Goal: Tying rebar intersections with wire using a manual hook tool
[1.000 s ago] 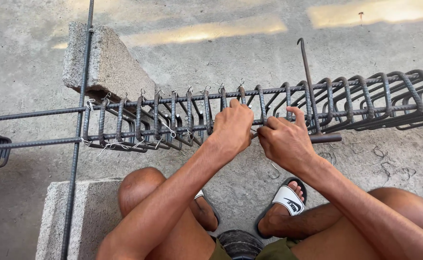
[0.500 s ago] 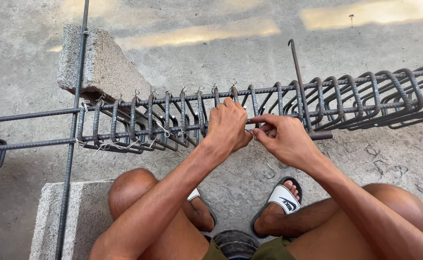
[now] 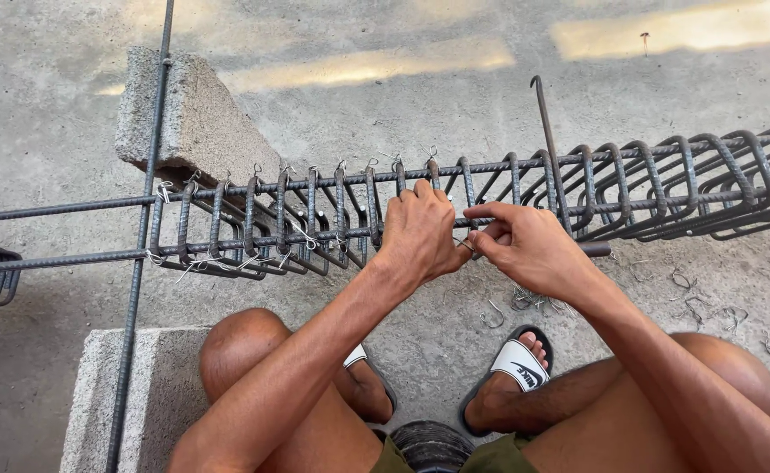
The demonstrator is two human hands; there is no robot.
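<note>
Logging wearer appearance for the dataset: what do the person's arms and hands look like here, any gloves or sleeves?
Both arms are bare from the frame's bottom edge to the fingertips: no sleeves, gloves, watch, bands or rings visible. The left hand and right hand are ungloved with short nails. No markings or tattoos show on either forearm. What is worn higher up the arms is out of view.

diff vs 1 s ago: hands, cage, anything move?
Both hands shifted slightly left along the rebar cage. The left hand keeps gripping the near bar; the right hand went from pressing against it to pinching something thin beside it. Cage, concrete blocks and hooked rod unchanged.
</note>
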